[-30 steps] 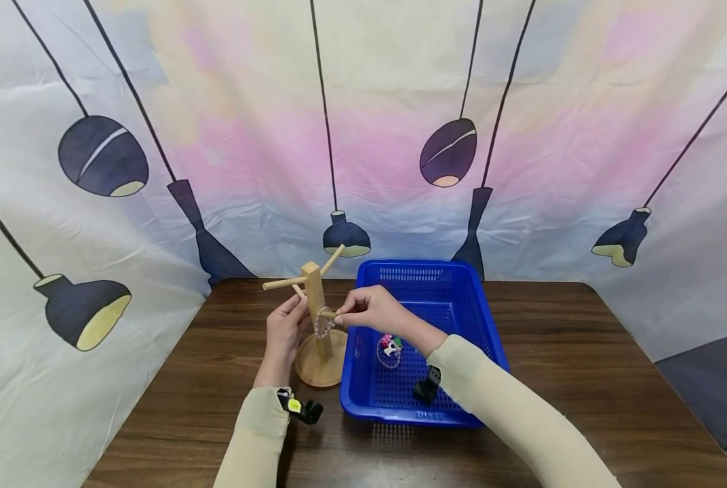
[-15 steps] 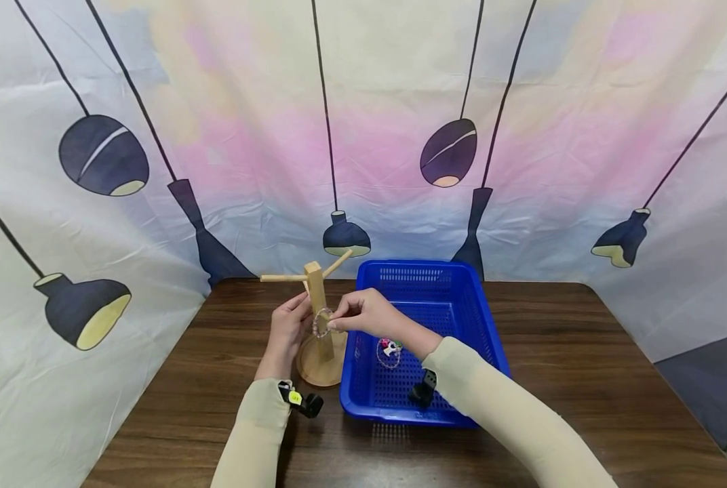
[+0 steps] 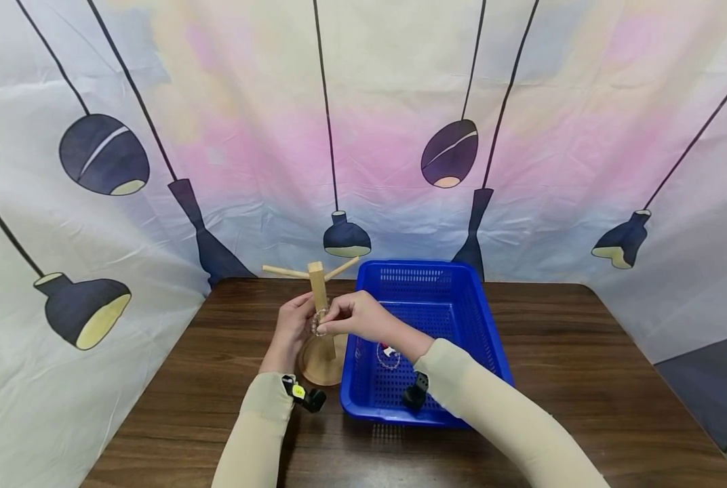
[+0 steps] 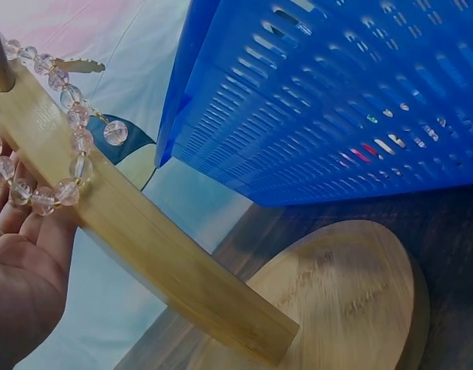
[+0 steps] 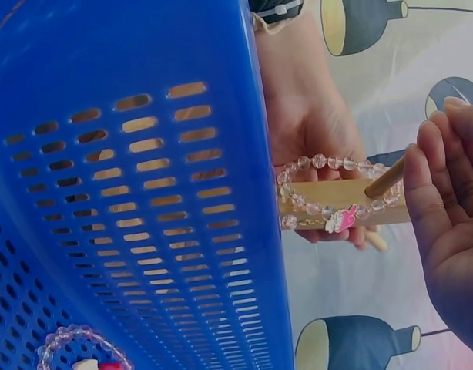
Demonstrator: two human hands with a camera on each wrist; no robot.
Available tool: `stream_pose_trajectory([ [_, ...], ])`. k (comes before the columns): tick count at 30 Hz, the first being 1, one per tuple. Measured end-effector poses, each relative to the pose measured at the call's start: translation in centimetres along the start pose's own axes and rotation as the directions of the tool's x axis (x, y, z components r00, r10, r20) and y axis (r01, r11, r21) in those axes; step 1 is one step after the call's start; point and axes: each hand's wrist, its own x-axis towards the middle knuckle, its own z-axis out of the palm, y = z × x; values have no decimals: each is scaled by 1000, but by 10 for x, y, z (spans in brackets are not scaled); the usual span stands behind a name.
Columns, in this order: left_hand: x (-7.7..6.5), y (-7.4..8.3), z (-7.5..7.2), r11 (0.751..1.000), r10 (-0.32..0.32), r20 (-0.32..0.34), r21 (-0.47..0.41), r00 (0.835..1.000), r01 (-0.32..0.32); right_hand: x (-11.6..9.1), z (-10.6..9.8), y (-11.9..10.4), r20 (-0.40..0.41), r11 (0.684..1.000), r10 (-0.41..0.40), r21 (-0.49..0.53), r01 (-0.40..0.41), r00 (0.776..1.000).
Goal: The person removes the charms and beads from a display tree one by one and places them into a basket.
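A wooden stand [image 3: 318, 285] with a square post, pegs and a round base [image 3: 321, 362] stands at the basket's left. A bracelet of clear pinkish beads [image 4: 80, 141] hangs on its lower peg [image 5: 387, 177], looped against the post; a small pink-and-white charm [image 5: 344, 220] shows on it. My left hand [image 3: 293, 324] grips the stand from behind the post, its fingertips partly hidden. My right hand [image 3: 363, 315] pinches the end of the lower peg in front, close to the bracelet.
The blue perforated basket [image 3: 492, 325] stands right of the stand, under my right forearm. Inside it lies another beaded bracelet [image 3: 388, 360] with colourful charms. A dark wooden table [image 3: 565, 379] runs back to a printed cloth [image 3: 266, 169].
The stand has turned clockwise seen from above: its upper pegs swung round and the lower peg came toward me. My right hand moved slightly left and nearer with that peg.
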Motion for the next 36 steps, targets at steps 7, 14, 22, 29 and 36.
stream_pose_trajectory([
  [7, 1, 1, -1, 999, -23, 22, 27, 1000, 22, 2, 3, 0, 11, 1000, -3, -14, 4, 1000],
  [14, 2, 1, -5, 998, -38, 56, 54, 998, 35, 0, 4, -1, 6, 1000, 5, -14, -5, 1000],
  [22, 2, 6, -9, 996, -57, 91, 79, 994, 50, 1, 5, -4, 8, 1000, 10, -17, -10, 1000],
  [29, -7, 20, -14, 1000, 26, 113, 0, 993, -27, 1, 5, -4, 1, 999, 1, -33, -1, 1000],
  [36, -21, 45, -18, 964, 222, 182, -189, 958, -188, 0, 4, -5, 3, 1000, -11, -29, 12, 1000],
])
